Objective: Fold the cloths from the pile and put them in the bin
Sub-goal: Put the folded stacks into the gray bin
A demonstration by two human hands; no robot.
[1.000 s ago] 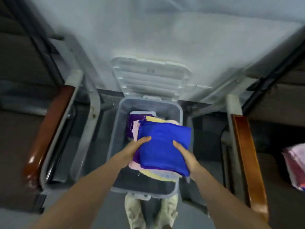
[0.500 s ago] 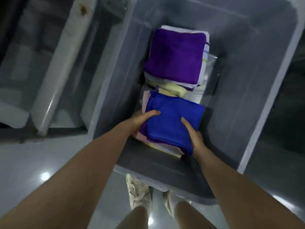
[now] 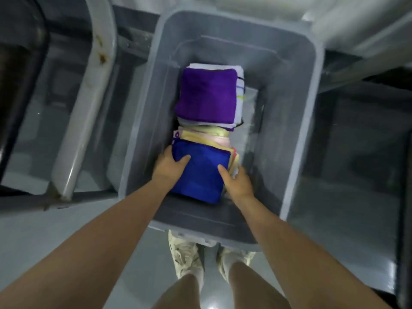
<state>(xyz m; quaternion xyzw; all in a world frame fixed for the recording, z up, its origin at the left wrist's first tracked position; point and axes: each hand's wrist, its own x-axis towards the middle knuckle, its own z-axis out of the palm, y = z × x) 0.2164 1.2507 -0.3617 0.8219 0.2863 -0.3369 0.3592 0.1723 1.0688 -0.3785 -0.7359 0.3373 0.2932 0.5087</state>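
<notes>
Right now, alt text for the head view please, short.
Seen from above, a person's left hand and right hand grip a stack of folded cloths topped by a blue cloth, low inside a grey plastic bin. A second folded stack topped by a purple cloth lies just beyond it in the bin; the person's shoes show below the near rim.

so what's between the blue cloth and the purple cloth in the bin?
Head view: edges of folded yellow and pink cloths beneath the blue cloth, protruding toward the purple cloth.
</notes>
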